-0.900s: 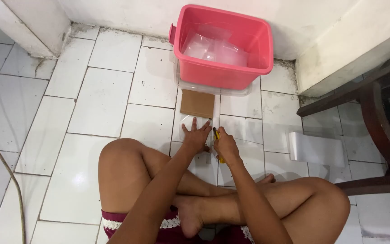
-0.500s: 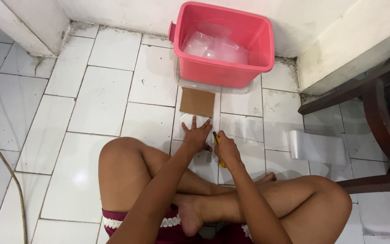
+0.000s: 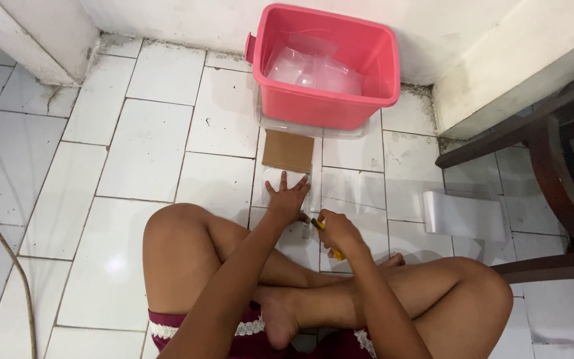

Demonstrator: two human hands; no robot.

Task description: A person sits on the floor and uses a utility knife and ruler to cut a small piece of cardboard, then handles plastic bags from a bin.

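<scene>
I sit cross-legged on a white tiled floor. My left hand [image 3: 287, 197] lies flat, fingers spread, on a clear plastic sheet [image 3: 280, 179] on the tiles. Beside it, my right hand [image 3: 338, 233] grips a yellow-handled cutter [image 3: 320, 228], its tip down at the sheet's right edge. A brown cardboard rectangle [image 3: 288, 151] lies just beyond my left hand. Farther off, a pink plastic tub [image 3: 367, 100] holds several clear plastic pieces [image 3: 313, 70].
A rolled clear plastic sheet [image 3: 464, 216] lies on the floor to the right. Dark wooden chair legs [image 3: 553, 166] stand at the far right. A thin cord [image 3: 8, 259] runs along the left. White walls close the corner behind the tub.
My right hand with the cutter has drawn back a little toward my body along the sheet's edge. My left hand stays pressed flat.
</scene>
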